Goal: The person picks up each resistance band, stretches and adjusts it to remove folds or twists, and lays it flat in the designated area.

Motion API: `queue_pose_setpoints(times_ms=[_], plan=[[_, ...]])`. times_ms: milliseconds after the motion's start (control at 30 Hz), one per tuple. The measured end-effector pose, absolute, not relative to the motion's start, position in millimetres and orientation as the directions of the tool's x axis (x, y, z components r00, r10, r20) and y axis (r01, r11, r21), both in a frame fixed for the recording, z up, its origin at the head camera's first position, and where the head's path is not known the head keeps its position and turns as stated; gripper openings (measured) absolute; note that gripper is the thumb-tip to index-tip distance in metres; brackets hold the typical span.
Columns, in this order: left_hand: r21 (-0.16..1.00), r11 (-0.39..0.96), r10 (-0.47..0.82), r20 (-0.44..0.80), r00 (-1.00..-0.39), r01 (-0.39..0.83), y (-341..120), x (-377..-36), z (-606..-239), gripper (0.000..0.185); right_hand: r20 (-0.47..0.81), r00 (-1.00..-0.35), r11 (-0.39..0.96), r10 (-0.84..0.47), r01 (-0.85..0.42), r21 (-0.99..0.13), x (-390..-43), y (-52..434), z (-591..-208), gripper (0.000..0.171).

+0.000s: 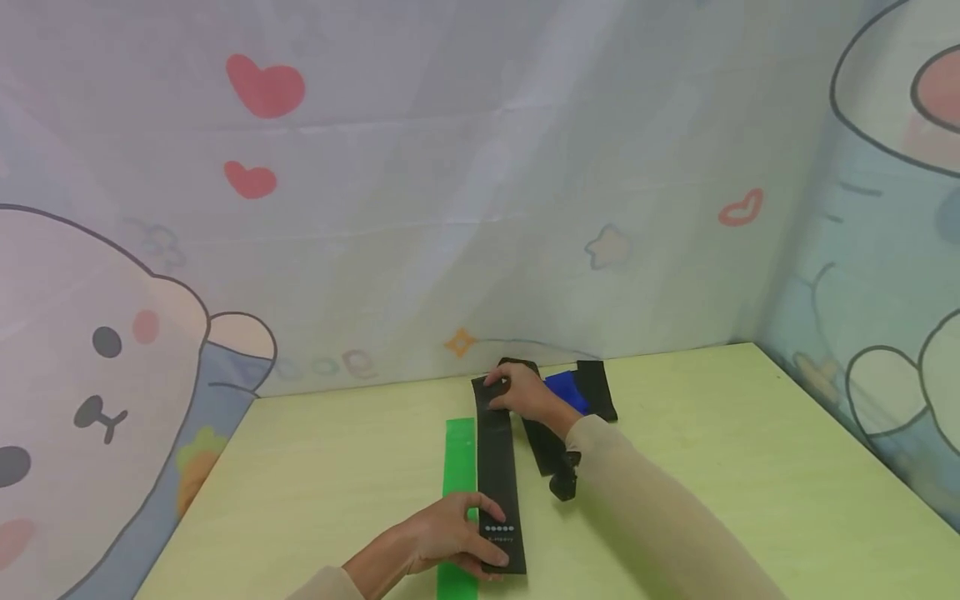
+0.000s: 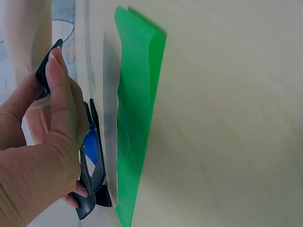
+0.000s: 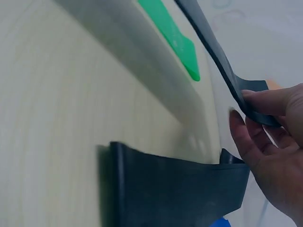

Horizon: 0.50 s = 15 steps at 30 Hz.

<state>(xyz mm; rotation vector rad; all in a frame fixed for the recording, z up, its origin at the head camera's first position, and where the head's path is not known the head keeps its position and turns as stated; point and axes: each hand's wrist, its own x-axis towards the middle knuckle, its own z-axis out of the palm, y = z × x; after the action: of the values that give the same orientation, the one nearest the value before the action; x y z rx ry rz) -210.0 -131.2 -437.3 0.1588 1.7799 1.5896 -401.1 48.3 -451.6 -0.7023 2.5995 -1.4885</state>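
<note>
The black band (image 1: 498, 467) carries a row of white dots and small white lettering near its close end, too small to read. It lies lengthwise on the pale yellow-green counter (image 1: 712, 467), beside a green band (image 1: 459, 475). The left hand (image 1: 450, 537) pinches its near end and the right hand (image 1: 521, 392) grips its far end. Behind are another black band (image 1: 598, 387) and a blue one (image 1: 566, 390). Cartoon-printed cloth (image 1: 450, 208) with hearts and stars walls the space. The bands look flat, smooth and rubbery.
</note>
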Motion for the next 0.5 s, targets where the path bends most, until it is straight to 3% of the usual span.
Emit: queue_pose_setpoints(times_ms=[233, 500], plan=[[0.891, 0.260, 0.509, -0.454, -0.731, -0.372, -130.3, -201.4, -443.1, 0.039, 0.115, -0.893, 0.500, -0.434, -0.345, -0.795, -396.1, 43.7, -456.4, 0.031], [0.869, 0.338, 0.459, -0.488, -0.742, -0.363, -126.1, -195.6, -447.3, 0.035, 0.126, -0.857, 0.568, -0.499, -0.433, -0.699, -399.8, 44.7, -464.3, 0.030]])
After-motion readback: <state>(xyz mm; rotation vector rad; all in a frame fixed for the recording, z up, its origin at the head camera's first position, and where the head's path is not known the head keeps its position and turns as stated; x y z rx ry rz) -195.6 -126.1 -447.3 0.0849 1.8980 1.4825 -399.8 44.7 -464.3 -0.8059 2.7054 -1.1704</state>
